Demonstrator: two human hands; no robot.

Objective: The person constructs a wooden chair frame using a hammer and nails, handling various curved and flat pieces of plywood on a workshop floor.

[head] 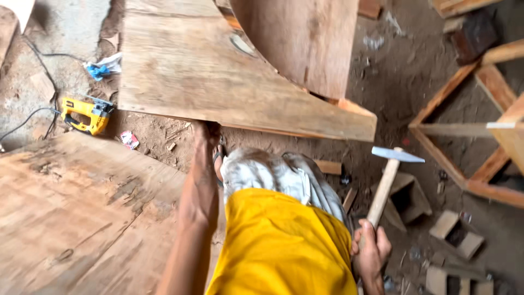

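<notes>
Right hand (372, 254) closed around hammer (385, 183) handle

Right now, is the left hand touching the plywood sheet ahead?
Touching. The head view shows the left hand reaching the near edge of the plywood sheet, fingers tucked under it with no gap.

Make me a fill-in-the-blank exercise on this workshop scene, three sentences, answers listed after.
1. The right hand grips the wooden handle of a metal-headed ____.
2. The left hand reaches to the near edge of the large flat ____ panel above the dirt floor.
3. The corded power saw lying on the ground to the left has a body coloured ____.

Missing words: hammer; plywood; yellow.
</notes>
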